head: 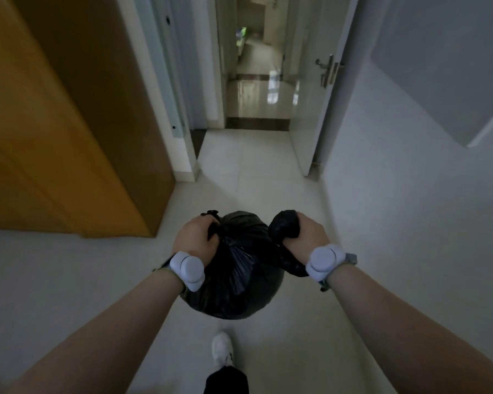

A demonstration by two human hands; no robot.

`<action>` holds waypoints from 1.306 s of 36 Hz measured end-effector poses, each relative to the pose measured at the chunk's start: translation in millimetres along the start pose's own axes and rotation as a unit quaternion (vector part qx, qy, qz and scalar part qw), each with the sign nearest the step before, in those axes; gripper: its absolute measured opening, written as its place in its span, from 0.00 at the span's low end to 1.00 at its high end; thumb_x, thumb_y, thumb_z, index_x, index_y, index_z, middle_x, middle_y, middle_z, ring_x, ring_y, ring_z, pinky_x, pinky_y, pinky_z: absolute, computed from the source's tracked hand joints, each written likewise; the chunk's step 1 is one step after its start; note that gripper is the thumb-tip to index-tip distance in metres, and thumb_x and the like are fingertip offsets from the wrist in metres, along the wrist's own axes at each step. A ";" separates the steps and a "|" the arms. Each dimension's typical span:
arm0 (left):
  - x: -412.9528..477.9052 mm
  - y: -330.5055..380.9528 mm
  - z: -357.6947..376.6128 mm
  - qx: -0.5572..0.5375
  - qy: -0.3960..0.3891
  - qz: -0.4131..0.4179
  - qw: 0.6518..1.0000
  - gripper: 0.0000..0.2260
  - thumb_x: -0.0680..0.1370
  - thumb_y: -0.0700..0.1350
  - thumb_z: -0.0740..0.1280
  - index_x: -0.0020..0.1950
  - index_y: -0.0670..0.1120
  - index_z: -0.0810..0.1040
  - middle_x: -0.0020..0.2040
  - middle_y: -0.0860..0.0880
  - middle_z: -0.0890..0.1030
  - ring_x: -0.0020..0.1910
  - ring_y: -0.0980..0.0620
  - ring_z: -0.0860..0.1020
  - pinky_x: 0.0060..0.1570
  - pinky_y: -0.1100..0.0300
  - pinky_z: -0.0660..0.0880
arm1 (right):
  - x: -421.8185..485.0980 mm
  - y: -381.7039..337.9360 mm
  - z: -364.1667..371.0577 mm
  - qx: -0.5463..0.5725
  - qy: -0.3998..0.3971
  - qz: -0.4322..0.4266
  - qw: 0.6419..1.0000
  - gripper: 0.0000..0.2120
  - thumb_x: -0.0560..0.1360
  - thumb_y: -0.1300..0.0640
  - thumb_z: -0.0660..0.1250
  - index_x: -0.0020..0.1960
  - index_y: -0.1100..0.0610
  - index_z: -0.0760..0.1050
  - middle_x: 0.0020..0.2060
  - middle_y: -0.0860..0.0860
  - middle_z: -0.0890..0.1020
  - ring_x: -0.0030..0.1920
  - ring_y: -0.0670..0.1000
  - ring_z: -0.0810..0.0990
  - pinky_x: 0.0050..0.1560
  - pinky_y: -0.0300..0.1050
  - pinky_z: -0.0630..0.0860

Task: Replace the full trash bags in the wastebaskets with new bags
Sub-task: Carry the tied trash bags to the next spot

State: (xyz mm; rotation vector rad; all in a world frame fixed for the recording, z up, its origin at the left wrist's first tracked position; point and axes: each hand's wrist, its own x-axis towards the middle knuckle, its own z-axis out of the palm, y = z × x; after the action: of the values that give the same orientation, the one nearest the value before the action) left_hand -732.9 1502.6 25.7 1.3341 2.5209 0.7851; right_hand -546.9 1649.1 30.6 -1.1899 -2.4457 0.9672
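- Your white shoe point(222, 348) is lowest in view on the pale tiled floor point(251, 177), with a dark trouser leg point(227, 379) at the bottom edge.
- Both forearms reach forward, each with a white device strapped at the wrist: left point(187, 270), right point(325, 260).
- Your left hand point(195, 238) is curled tight round the knotted neck of the bag point(239, 274). The bag is black and full, and hangs between your forearms, just ahead of the shoe.
- Your right hand point(306, 240) is fisted round a wad point(285, 224) of black plastic. It bulges above the fist, trails below the wrist and sits just beside the bag.
- An orange-brown wood panel point(69, 123) runs close along your left, and a plain white wall point(410, 166) along your right. Only a lane of floor lies between them.
- Ahead, a white door point(313, 109) stands open on the right of the doorway, its metal handle point(328, 69) facing you.
- Past a dark threshold strip point(256, 123), a glossy floor point(256, 98) reflects light. Anything farther is too blurred to tell.
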 end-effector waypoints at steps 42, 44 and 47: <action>696.0 8.5 49.3 0.019 0.025 -0.047 0.998 0.10 0.76 0.42 0.62 0.56 0.45 0.76 0.55 0.44 0.78 0.52 0.43 0.76 0.46 0.59 0.68 | 704.2 18.4 -92.5 -0.016 0.001 -0.008 1.000 0.06 0.73 0.56 0.63 0.50 0.51 0.72 0.42 0.46 0.75 0.42 0.49 0.74 0.44 0.38 0.66; 721.0 0.9 50.4 0.015 0.031 -0.057 0.998 0.11 0.76 0.42 0.62 0.57 0.45 0.76 0.55 0.44 0.78 0.52 0.43 0.76 0.46 0.60 0.68 | 731.0 18.0 -90.7 -0.019 -0.012 -0.004 1.000 0.05 0.73 0.56 0.63 0.48 0.48 0.69 0.41 0.45 0.74 0.41 0.48 0.72 0.43 0.38 0.65; 765.0 -9.6 50.5 0.007 0.042 -0.057 0.997 0.11 0.76 0.41 0.62 0.56 0.46 0.76 0.54 0.45 0.78 0.51 0.44 0.76 0.45 0.61 0.67 | 777.0 14.0 -89.2 -0.012 -0.015 -0.001 1.000 0.05 0.74 0.56 0.62 0.47 0.47 0.68 0.39 0.44 0.73 0.40 0.48 0.71 0.43 0.37 0.65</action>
State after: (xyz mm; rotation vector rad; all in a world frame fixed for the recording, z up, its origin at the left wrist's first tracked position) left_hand -1163.5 2136.8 40.7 1.1729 2.6439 0.8167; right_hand -987.3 2295.5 42.8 -1.1877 -2.4886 0.9646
